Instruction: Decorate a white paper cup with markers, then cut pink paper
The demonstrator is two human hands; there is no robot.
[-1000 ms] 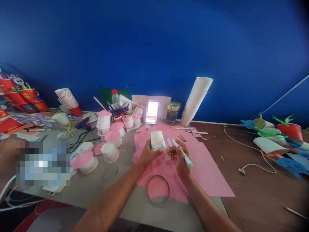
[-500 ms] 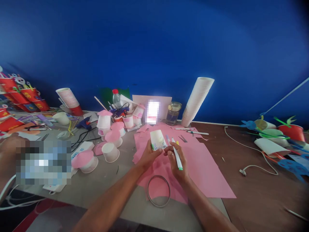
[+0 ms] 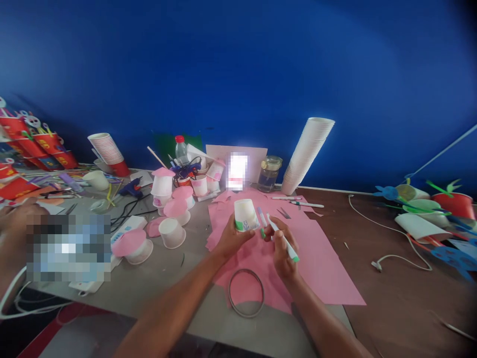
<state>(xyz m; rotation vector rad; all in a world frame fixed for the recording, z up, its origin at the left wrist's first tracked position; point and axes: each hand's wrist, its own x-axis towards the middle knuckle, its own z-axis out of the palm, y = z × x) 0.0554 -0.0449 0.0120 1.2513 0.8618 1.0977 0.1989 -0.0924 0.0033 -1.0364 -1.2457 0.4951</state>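
My left hand (image 3: pixel 233 238) is closed around a white paper cup (image 3: pixel 246 211). Blue drawn marks and a green patch show near the cup's lower edge. Just to the right, my right hand (image 3: pixel 285 246) grips a white marker (image 3: pixel 285 238) with a green end; its tip points up and left, apart from the cup. A small green piece (image 3: pixel 263 232), perhaps the marker's cap, is by the right fingertips. Both hands are above pink paper sheets (image 3: pixel 316 268). A round ring (image 3: pixel 246 314) lies closer to me, partly on the paper.
Cups with pink paper tops (image 3: pixel 175 211) and a plain cup (image 3: pixel 172 233) stand to the left. Behind are a glass jar (image 3: pixel 269 174) and a tall leaning cup stack (image 3: pixel 307 154). Another person's hand (image 3: pixel 18 223) is at far left, near a power strip (image 3: pixel 128 226). A white cable (image 3: pixel 395 228) lies right.
My right hand has moved right and slightly down with the marker, away from the cup. The cup has turned in my left hand, showing more green on its left side.
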